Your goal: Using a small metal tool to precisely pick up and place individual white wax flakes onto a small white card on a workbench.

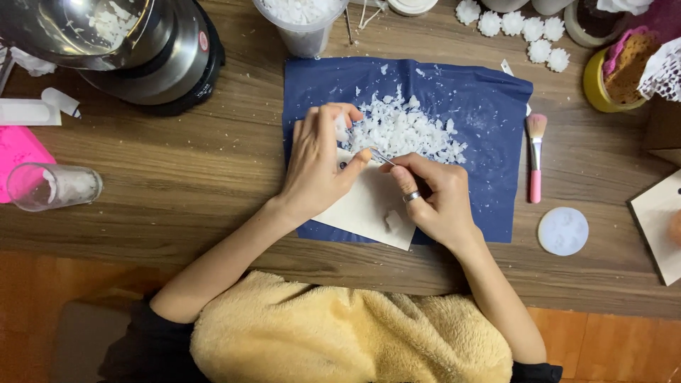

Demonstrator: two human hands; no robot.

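Tabletop wood, seen from above; far left edge: pink sheet, clear cup on its side with white residue inside, white tube above it; top left: steel pot on black base, white bits inside; top centre: clear tub of white flakes.

Centre: blue mat flat on tabletop; flakes piled on its upper middle, loose specks spread to the right; cream card lies on mat's lower part, one corner past the mat's front edge, small white lump on it.

Left hand: grip closed in a pinch, thumb and fingers on a small white piece at the card's top edge, just beside the pile; right hand: grip closed round thin metal tweezers, ring on one finger; tweezer tip meets the left thumb tip; cannot tell if the tip holds anything.

Right of mat: pink brush lying lengthwise, bristles away from the person; round white mould near front edge; white flowers in a cluster at top right; yellow cup beside them; pale board at right edge.

Bottom: yellow fleece on the lap.
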